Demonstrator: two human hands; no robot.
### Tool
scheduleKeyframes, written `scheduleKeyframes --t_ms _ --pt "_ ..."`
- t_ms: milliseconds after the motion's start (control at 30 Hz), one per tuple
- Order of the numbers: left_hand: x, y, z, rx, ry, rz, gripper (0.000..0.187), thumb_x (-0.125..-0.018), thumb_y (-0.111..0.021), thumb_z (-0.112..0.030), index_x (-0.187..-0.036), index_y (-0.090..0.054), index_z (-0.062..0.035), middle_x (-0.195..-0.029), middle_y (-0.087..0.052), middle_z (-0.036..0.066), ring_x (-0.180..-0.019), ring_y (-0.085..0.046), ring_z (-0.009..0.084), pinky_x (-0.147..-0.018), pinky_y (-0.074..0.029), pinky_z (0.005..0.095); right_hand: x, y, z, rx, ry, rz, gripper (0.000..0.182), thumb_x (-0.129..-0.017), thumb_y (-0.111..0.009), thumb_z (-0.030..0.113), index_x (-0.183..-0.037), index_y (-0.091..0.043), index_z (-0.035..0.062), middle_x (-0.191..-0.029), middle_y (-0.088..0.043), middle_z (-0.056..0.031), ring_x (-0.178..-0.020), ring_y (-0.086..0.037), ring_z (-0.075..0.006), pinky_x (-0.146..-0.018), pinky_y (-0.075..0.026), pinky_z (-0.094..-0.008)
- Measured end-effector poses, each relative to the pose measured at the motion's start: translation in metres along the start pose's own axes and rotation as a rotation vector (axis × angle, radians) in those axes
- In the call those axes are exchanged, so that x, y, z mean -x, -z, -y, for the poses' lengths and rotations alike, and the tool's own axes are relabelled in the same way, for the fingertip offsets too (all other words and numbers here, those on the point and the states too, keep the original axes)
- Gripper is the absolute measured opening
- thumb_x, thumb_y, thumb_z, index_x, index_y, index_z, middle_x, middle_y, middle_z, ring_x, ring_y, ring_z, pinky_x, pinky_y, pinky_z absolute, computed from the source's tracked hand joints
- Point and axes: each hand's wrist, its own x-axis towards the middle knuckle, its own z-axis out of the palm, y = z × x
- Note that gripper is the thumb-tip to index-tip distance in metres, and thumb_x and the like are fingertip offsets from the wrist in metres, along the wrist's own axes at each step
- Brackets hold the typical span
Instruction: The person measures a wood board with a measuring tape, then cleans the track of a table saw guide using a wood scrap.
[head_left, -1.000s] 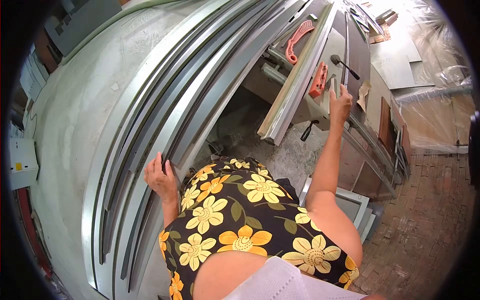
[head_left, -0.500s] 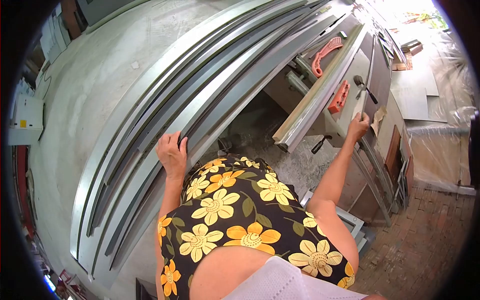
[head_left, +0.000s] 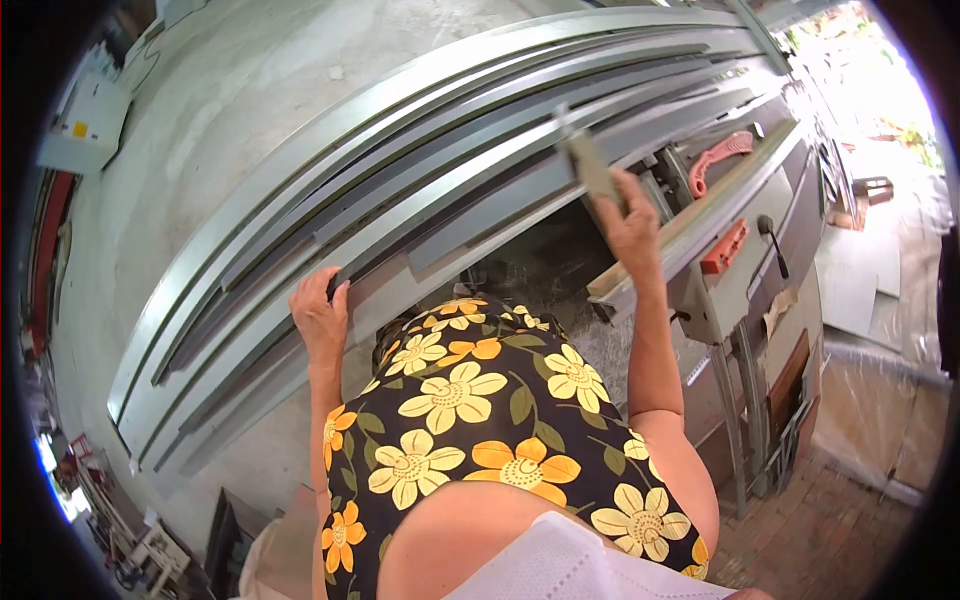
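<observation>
Long grey metal strips (head_left: 470, 130) lie side by side in front of me, bowed by the lens. My left hand (head_left: 320, 312) grips a dark, narrow metal strip (head_left: 400, 238) near its close end, thumb on one side and fingers on the other. Raised over the right part of the strips, my right hand (head_left: 630, 225) is closed around a flat grey-brown tool (head_left: 592, 170) with a narrow, shiny tip. Motion blurs the tool, so its exact kind does not show.
To the right is a machine with a long metal-faced rail (head_left: 700, 220), a pink curved handle (head_left: 720, 160), an orange-red block (head_left: 725, 247) and a black-knobbed lever (head_left: 772, 240). Boards (head_left: 790, 385) lean below it. A white box (head_left: 85, 120) stands at the far left.
My right hand has lifted the flat tool from the machine's side and swung it left over the strips. My left hand keeps its hold. The camera view has turned right.
</observation>
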Motion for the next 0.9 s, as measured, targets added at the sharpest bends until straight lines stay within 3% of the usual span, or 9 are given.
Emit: scheduleKeyframes --t_ms 133,300,500,700,833,900 --pt "0.025 0.021 0.018 -0.049 0.064 -0.046 0.028 -0.077 -0.072 -0.010 -0.104 -0.065 -0.0102 -0.102 -0.065 0.007 -0.101 -0.058 0.0269 -0.092 -0.038 0.0412 0.013 -0.050 0.018 0.067 0.030 0.290 0.033 -0.085 -0.064 0.012 -0.118 -0.062 0.0132 -0.106 -0.066 -0.0128 -0.098 -0.063 -0.0333 -0.085 -0.050 -0.0363" --pt "0.042 0.031 0.028 -0.065 0.079 -0.086 0.028 -0.077 -0.071 -0.008 -0.104 -0.063 -0.0097 -0.106 -0.063 0.008 -0.105 -0.056 0.0284 -0.100 -0.035 0.0425 0.020 -0.077 0.039 0.195 0.045 0.621 0.030 -0.087 -0.064 0.014 -0.117 -0.062 0.0146 -0.095 -0.063 -0.0113 -0.089 -0.060 -0.0342 -0.077 -0.049 -0.0387" --pt "0.045 0.026 0.032 -0.064 0.085 -0.097 0.030 -0.077 -0.072 -0.009 -0.105 -0.063 -0.0098 -0.108 -0.061 0.009 -0.107 -0.055 0.0286 -0.102 -0.034 0.0432 0.022 -0.087 0.029 0.275 0.047 0.642 0.031 -0.087 -0.064 0.018 -0.118 -0.061 0.0158 -0.095 -0.062 -0.0113 -0.090 -0.061 -0.0344 -0.077 -0.048 -0.0411" --pt "0.045 0.024 0.036 -0.051 0.077 -0.101 0.028 -0.077 -0.071 -0.010 -0.105 -0.064 -0.0100 -0.107 -0.063 0.008 -0.107 -0.056 0.0284 -0.101 -0.035 0.0423 0.014 -0.071 0.001 0.297 -0.062 0.465 0.032 -0.087 -0.062 0.021 -0.118 -0.061 0.0161 -0.102 -0.064 -0.0125 -0.096 -0.061 -0.0346 -0.080 -0.049 -0.0426" --pt "0.044 0.026 0.037 -0.049 0.074 -0.101 0.028 -0.077 -0.071 -0.010 -0.104 -0.064 -0.0098 -0.107 -0.064 0.008 -0.106 -0.057 0.0283 -0.100 -0.035 0.0424 0.010 -0.062 0.002 0.340 -0.082 0.461 0.032 -0.088 -0.064 0.018 -0.119 -0.062 0.0115 -0.109 -0.066 -0.0150 -0.098 -0.062 -0.0353 -0.083 -0.049 -0.0385" --pt "0.045 0.026 0.037 -0.046 0.081 -0.095 0.028 -0.077 -0.071 -0.010 -0.104 -0.064 -0.0097 -0.107 -0.064 0.008 -0.106 -0.057 0.0283 -0.101 -0.035 0.0423 0.015 -0.064 0.013 0.310 -0.084 0.568 0.032 -0.088 -0.064 0.017 -0.119 -0.062 0.0118 -0.110 -0.066 -0.0149 -0.099 -0.062 -0.0350 -0.083 -0.049 -0.0382"
